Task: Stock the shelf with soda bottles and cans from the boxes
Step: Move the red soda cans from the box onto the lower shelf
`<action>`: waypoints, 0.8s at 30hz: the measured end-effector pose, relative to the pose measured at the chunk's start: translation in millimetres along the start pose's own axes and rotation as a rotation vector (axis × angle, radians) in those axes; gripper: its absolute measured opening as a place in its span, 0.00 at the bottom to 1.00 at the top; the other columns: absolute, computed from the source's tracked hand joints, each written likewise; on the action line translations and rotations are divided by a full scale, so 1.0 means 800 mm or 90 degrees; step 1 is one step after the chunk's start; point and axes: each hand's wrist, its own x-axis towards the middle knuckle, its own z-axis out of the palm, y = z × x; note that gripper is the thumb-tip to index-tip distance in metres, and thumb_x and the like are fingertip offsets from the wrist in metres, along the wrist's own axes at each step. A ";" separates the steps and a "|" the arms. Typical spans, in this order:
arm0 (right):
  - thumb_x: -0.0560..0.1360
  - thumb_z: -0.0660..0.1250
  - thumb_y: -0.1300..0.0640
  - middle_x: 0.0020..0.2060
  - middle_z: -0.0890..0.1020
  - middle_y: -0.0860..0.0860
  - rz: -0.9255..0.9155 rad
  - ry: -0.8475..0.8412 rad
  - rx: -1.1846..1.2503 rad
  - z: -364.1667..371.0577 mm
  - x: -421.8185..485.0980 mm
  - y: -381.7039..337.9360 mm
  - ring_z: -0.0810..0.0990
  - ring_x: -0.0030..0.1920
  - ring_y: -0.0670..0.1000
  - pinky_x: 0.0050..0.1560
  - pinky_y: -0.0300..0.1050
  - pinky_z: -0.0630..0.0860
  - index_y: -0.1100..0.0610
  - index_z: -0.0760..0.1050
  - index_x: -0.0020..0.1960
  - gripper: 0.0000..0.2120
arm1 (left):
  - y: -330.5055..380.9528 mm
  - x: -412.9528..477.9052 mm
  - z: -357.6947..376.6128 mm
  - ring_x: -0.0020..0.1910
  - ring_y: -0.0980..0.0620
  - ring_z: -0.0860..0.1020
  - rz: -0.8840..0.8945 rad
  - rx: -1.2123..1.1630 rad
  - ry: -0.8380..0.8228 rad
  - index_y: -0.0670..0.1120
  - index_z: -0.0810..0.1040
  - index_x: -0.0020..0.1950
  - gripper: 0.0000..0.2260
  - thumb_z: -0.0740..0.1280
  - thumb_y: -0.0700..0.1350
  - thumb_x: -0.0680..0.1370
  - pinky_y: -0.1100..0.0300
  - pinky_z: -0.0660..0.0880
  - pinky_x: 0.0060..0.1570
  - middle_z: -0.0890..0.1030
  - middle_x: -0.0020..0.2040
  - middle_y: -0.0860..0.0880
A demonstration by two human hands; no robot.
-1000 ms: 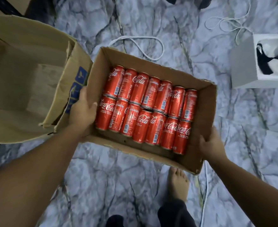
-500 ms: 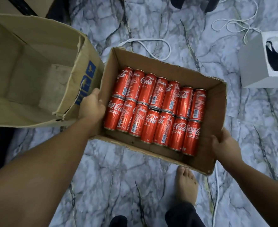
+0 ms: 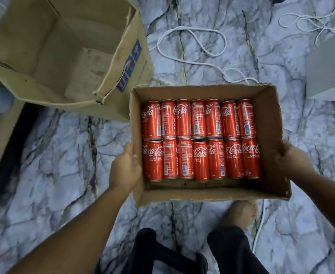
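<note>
Box (image 3: 202, 194) had turned square to the person and drawn clear of the empty carton (image 3: 64, 56). Left hand (image 3: 126, 167) and right hand (image 3: 290, 161) gripped its side walls. 14 cans (image 3: 200, 139) lay inside in 2 rows. Box appeared lifted, ready for carrying to the shelf
</note>
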 end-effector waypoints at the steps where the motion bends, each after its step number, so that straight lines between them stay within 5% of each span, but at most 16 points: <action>1: 0.80 0.63 0.61 0.53 0.82 0.68 -0.009 -0.005 -0.011 -0.001 -0.003 -0.005 0.80 0.54 0.69 0.51 0.56 0.73 0.64 0.73 0.67 0.16 | -0.010 -0.015 0.003 0.37 0.39 0.78 -0.007 -0.007 -0.004 0.41 0.69 0.61 0.08 0.61 0.38 0.82 0.55 0.66 0.34 0.73 0.34 0.49; 7: 0.80 0.55 0.47 0.45 0.81 0.63 -0.106 -0.010 -0.073 -0.011 -0.039 -0.042 0.80 0.47 0.66 0.44 0.54 0.71 0.58 0.74 0.55 0.16 | -0.056 -0.080 0.012 0.31 0.47 0.71 -0.052 -0.020 -0.005 0.40 0.68 0.56 0.05 0.62 0.39 0.82 0.57 0.59 0.27 0.70 0.32 0.51; 15: 0.82 0.59 0.52 0.47 0.83 0.65 -0.156 -0.028 -0.126 0.031 -0.090 -0.082 0.82 0.48 0.67 0.46 0.56 0.74 0.58 0.74 0.57 0.11 | -0.138 -0.110 -0.020 0.41 0.31 0.79 -0.157 0.006 0.025 0.35 0.70 0.62 0.12 0.63 0.37 0.80 0.52 0.66 0.37 0.78 0.38 0.34; 24: 0.81 0.60 0.55 0.42 0.83 0.61 -0.263 -0.067 -0.186 0.104 -0.189 -0.198 0.82 0.43 0.65 0.44 0.55 0.79 0.57 0.75 0.56 0.08 | -0.295 -0.171 -0.082 0.43 0.33 0.79 -0.290 -0.010 0.074 0.37 0.71 0.60 0.11 0.65 0.37 0.79 0.48 0.71 0.40 0.79 0.41 0.35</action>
